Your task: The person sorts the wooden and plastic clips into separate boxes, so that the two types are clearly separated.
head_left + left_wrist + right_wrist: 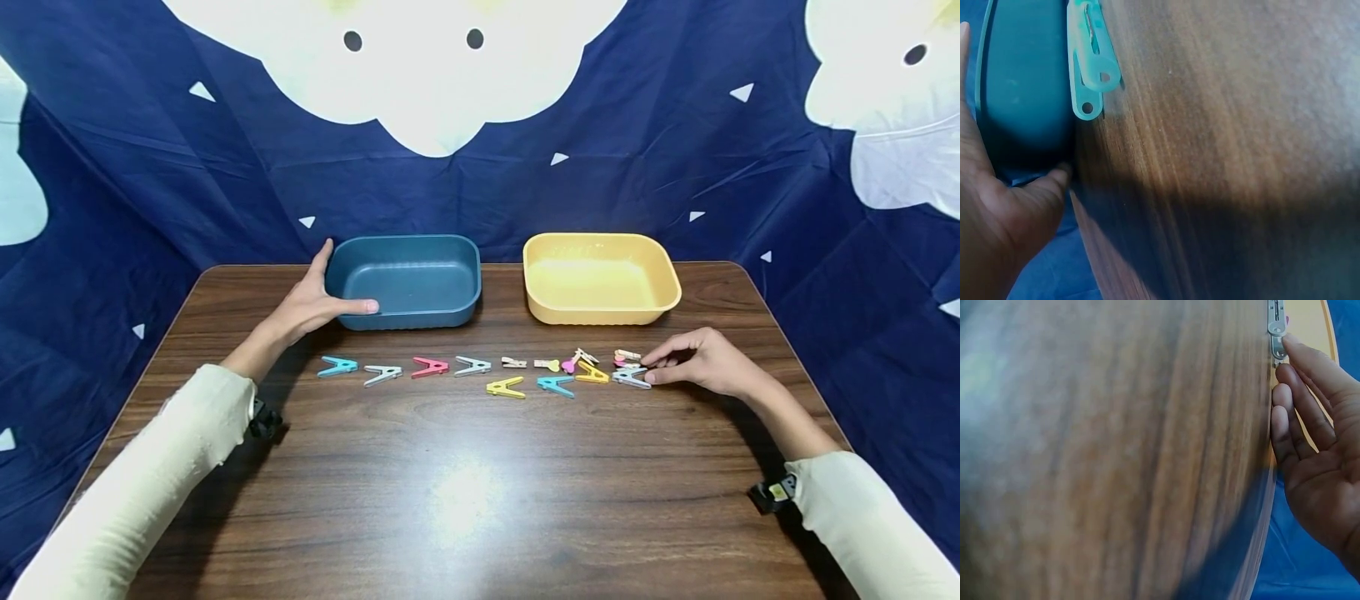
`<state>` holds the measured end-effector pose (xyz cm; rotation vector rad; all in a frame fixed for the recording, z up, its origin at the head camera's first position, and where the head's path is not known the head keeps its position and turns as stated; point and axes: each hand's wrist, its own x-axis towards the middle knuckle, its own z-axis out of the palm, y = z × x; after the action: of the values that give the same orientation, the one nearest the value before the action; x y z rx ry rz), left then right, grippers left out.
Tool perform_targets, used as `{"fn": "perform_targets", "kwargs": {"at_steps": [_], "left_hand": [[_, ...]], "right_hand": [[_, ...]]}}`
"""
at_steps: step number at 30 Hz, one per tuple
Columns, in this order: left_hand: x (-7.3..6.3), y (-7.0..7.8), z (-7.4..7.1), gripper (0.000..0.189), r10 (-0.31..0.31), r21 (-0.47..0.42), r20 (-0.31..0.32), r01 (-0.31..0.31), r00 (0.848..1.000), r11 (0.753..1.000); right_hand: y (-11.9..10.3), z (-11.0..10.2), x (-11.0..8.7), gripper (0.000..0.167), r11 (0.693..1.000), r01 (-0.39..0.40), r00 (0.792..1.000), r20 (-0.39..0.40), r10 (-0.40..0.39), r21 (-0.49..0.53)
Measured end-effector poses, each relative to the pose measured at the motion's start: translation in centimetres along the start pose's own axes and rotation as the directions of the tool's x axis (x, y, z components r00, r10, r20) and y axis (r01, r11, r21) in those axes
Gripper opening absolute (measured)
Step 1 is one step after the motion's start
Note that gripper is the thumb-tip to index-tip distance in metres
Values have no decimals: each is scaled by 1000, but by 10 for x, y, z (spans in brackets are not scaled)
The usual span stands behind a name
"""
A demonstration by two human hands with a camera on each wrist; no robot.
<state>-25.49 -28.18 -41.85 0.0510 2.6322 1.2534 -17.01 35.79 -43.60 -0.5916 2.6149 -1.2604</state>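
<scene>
My left hand (311, 300) spans the left end of a dark teal tub (405, 321), thumb along its front and the other fingers straight at its back left. At the right end of a row of small clips, my right hand (701, 358) pinches one leg of a pale blue clothespin (630, 379) between thumb and fingers. That same clothespin (1277, 328) shows at the thumb tip in the right wrist view. Just behind it lies a small wooden clip (627, 355) with a pink piece. Near the left hand lies a bright blue clothespin (337, 367).
A yellow tub (600, 317) stands right of the teal one. Between the hands lie a red clothespin (430, 367), a yellow one (506, 387), an orange one (592, 372), another blue one (556, 385) and small wooden clips (513, 362). Blue cloth (510, 183) hangs behind the wooden table (360, 467).
</scene>
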Motion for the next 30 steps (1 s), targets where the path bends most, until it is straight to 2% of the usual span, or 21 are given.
{"fn": "perform_targets", "kwargs": {"at_steps": [16, 24, 30], "left_hand": [[-3, 4, 2, 156, 10, 14, -3, -10, 1000, 1000], [-1, 3, 3, 156, 6, 14, -4, -6, 1000, 1000], [0, 1, 2, 155, 2, 20, 6, -3, 1000, 1000]], "right_hand": [[0, 5, 4, 17, 990, 95, 994, -36, -99, -102], [-2, 5, 3, 16, 995, 71, 997, -30, -73, -76], [-3, 5, 5, 14, 994, 66, 996, -53, -70, -83]]}}
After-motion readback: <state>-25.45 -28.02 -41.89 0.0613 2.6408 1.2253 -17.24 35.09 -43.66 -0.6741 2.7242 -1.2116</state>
